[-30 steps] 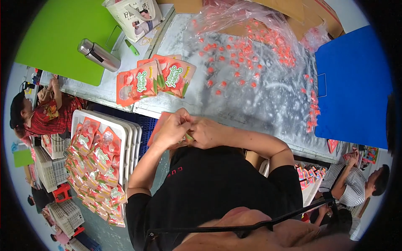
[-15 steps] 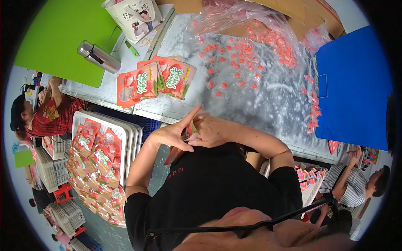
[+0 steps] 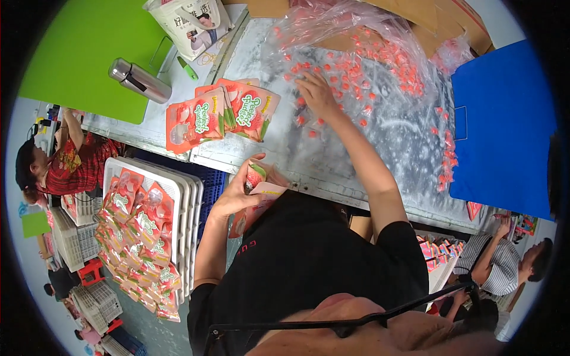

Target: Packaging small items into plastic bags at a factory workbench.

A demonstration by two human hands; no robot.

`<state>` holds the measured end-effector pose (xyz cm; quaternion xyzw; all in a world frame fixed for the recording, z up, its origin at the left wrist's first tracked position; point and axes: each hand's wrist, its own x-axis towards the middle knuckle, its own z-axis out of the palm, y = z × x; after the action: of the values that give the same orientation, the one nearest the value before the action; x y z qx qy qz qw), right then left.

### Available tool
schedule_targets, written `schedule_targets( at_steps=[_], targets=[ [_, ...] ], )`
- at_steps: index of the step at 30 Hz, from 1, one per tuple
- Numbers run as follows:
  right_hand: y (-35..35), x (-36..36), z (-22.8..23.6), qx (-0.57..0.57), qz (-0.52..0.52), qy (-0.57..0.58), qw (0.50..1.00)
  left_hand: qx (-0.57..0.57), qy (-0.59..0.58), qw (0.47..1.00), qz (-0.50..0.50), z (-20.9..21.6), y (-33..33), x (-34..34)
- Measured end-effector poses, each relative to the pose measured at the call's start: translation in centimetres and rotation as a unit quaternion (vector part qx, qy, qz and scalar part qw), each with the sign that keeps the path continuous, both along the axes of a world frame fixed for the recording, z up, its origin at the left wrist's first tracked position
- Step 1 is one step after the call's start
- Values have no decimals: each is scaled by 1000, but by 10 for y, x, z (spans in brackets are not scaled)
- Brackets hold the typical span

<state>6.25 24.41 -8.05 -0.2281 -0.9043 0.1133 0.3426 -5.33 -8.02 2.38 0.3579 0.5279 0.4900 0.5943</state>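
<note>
My left hand (image 3: 236,193) is closed on a red and pink candy pouch (image 3: 267,188) at the table's front edge, close to my body. The pouch's top seems to be parted, but I cannot see inside it. My right arm stretches forward over the table. At its end my right hand (image 3: 317,95), fingers apart and pointing down, is among small red wrapped candies (image 3: 344,86) scattered on the metal tabletop. Whether its fingertips touch a candy is hard to tell. Left of it lies a fanned stack of flat pouches (image 3: 222,113).
A clear plastic bag (image 3: 386,35) spills candies at the back. A steel flask (image 3: 139,80), a green cutter (image 3: 187,68) and a tote bag (image 3: 190,26) stand or lie back left. Stacked white trays (image 3: 184,196) hold filled pouches at my left. A blue board (image 3: 504,124) borders the right.
My right hand has left the pouch by my left hand and moved forward to the candies. The left hand keeps the pouch, now more visible at the table edge.
</note>
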Motion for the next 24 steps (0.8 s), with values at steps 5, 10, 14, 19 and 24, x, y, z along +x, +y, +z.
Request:
schedule_targets(
  at_steps=[5, 10, 14, 19, 24],
  targets=[
    [20, 6, -26, -137, 81, -82, 984, -2, -11, 999, 37, -8, -12, -2],
    [-2, 29, 1, -329, 113, -126, 929, -2, -36, 998, 51, -15, -13, -4],
    [-20, 56, 10, -482, 119, -36, 868, 9, -40, 998, 38, -13, -8, -1],
    [-45, 73, 18, -494, 122, 53, 859, 28, -59, 997, 46, -19, -11, -1],
    [-66, 64, 13, -50, 65, -185, 979, 27, -63, 996, 61, -14, -13, -2]
  ],
)
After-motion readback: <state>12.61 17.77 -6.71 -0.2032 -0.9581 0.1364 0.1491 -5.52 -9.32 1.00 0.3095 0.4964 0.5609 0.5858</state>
